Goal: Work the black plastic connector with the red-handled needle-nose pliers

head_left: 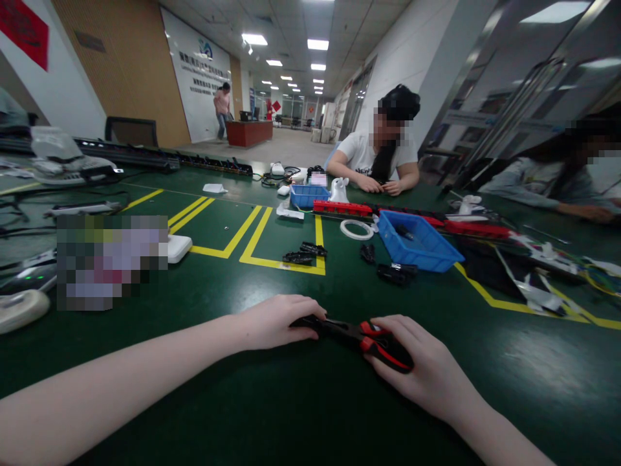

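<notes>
My right hand (427, 356) is wrapped round the red and black handles of a pair of pliers (356, 333), whose jaws point left. In my left hand (276, 320) a small black part (306, 321) is pinched between thumb and fingers; its exact kind is hard to make out. The jaw tips of the pliers meet this part beside my left fingertips, though whether they grip it I cannot tell. Both hands are low over the green table (272, 408). Beyond them lie several similar black parts (298, 257), with more black pieces (395, 273) to the right.
A blue bin (422, 249) with a few dark pieces stands beyond my right hand. Near it are a white ring (356, 229), a red strip (342, 208) and a smaller blue bin (309, 196). A white box (178, 248) lies left. Another person (381, 152) sits across the table.
</notes>
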Demonstrator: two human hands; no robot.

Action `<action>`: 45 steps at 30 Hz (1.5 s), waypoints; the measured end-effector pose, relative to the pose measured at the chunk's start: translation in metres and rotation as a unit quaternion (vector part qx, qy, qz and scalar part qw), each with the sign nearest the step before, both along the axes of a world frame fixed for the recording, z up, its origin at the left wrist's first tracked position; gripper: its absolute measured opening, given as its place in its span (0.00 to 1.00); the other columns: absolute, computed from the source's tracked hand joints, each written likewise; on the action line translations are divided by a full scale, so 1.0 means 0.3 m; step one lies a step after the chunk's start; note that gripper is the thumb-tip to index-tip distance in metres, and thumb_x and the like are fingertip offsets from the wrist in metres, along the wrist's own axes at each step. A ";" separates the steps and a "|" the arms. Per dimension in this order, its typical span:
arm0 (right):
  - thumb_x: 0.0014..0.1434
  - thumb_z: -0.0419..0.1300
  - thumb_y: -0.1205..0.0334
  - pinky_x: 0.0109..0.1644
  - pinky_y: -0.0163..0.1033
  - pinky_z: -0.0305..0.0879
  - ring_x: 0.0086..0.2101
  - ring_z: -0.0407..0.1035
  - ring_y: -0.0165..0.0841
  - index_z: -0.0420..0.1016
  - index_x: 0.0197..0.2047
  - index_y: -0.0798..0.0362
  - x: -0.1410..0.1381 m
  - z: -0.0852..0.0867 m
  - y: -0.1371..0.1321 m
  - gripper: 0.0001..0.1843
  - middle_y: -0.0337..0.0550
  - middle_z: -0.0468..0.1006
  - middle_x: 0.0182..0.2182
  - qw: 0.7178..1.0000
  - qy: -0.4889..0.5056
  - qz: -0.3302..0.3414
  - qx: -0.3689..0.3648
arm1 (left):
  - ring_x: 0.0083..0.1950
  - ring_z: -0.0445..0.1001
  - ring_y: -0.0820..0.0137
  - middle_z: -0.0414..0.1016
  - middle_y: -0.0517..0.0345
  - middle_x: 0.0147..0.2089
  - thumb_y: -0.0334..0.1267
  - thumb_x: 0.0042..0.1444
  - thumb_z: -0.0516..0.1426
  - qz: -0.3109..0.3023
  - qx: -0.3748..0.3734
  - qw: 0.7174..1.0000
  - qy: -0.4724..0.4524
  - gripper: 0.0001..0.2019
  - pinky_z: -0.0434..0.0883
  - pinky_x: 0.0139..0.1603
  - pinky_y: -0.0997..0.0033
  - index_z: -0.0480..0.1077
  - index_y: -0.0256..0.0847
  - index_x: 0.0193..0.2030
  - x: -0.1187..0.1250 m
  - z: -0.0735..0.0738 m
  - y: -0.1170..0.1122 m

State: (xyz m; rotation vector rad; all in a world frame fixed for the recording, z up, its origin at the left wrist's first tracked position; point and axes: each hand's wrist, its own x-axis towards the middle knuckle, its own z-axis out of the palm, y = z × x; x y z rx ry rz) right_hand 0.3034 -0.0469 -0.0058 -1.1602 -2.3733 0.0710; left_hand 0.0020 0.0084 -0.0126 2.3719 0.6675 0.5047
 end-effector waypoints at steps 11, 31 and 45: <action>0.60 0.62 0.57 0.42 0.44 0.77 0.40 0.77 0.40 0.71 0.53 0.50 0.011 -0.006 -0.002 0.18 0.48 0.80 0.43 0.999 -0.034 -0.001 0.028 | 0.57 0.76 0.62 0.75 0.51 0.57 0.33 0.62 0.62 0.005 0.003 1.000 -0.001 0.17 0.74 0.54 0.63 0.68 0.43 0.57 0.000 0.001 -0.002; 0.61 0.61 0.58 0.41 0.41 0.77 0.40 0.76 0.37 0.68 0.57 0.51 0.017 -0.016 0.002 0.21 0.49 0.78 0.45 0.997 -0.049 0.014 0.051 | 0.56 0.76 0.63 0.75 0.52 0.56 0.32 0.63 0.62 -0.003 0.027 1.000 0.001 0.17 0.74 0.54 0.65 0.68 0.42 0.58 0.005 -0.001 -0.003; 0.61 0.60 0.58 0.42 0.42 0.77 0.41 0.76 0.37 0.68 0.57 0.50 0.020 -0.021 0.003 0.21 0.48 0.77 0.45 0.998 -0.046 0.015 0.046 | 0.58 0.75 0.63 0.75 0.51 0.58 0.32 0.63 0.61 -0.013 0.024 1.000 -0.002 0.16 0.73 0.57 0.63 0.68 0.42 0.57 0.001 -0.004 0.000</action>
